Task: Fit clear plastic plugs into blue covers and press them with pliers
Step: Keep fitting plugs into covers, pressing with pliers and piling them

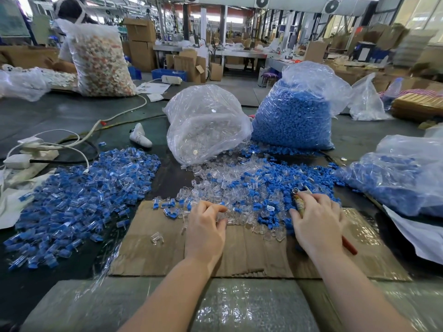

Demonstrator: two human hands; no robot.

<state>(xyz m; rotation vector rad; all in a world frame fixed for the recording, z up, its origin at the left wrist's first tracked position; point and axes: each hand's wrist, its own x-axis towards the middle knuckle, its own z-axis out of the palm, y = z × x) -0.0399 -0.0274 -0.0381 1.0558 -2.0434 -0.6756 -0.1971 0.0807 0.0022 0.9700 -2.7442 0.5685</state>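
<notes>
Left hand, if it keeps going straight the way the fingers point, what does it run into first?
The left hand points up and right, into the loose pile of clear plugs and blue covers on the cardboard. Clear plugs at its fingertips come first; it may already touch them.

Left hand [206, 227] pinches clear plugs [236, 218]; right hand [316, 222] grips pliers [300, 204].

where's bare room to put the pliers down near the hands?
Bare cardboard lies just near of the left hand, with one stray clear plug on it, and more between the wrists. The right hand grips the pliers. Beyond both hands the mixed loose parts crowd it; the assembled pile fills the left.
</notes>
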